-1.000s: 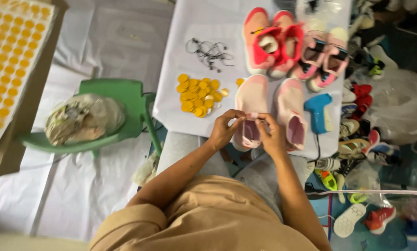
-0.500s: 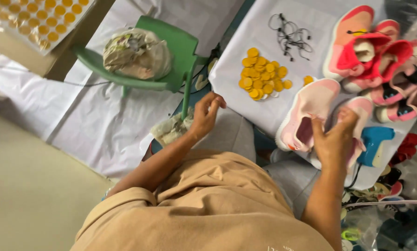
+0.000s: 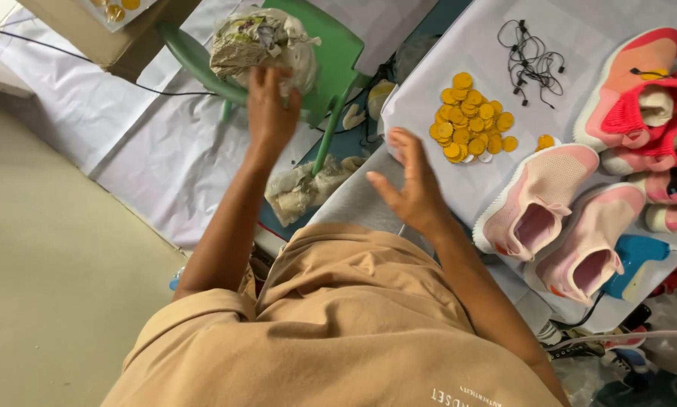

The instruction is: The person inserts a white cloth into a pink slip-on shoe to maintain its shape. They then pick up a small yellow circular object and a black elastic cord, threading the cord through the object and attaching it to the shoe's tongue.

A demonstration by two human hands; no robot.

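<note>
My left hand (image 3: 269, 109) reaches out to a bundle of crumpled paper (image 3: 257, 39) lying on a green plastic chair (image 3: 331, 56), with its fingers on the bundle's near side. My right hand (image 3: 412, 185) hovers open and empty over the near edge of a white-covered table (image 3: 580, 113). A pile of round yellow stickers (image 3: 470, 120) lies just beyond that hand. Two pale pink knit shoes (image 3: 561, 226) rest on the table to its right.
More pink and red shoes (image 3: 647, 105) are stacked at the table's far right, with a tangle of black cords (image 3: 531, 53) behind the stickers. A blue tool (image 3: 636, 260) lies beside the pink shoes. Crumpled paper (image 3: 304, 188) sits on the floor below the chair. A cardboard box (image 3: 105, 34) stands at top left.
Both hands left the pink shoe. My left hand swung out left to the paper bundle on the chair, and my right hand drew back from the shoes and now hangs open.
</note>
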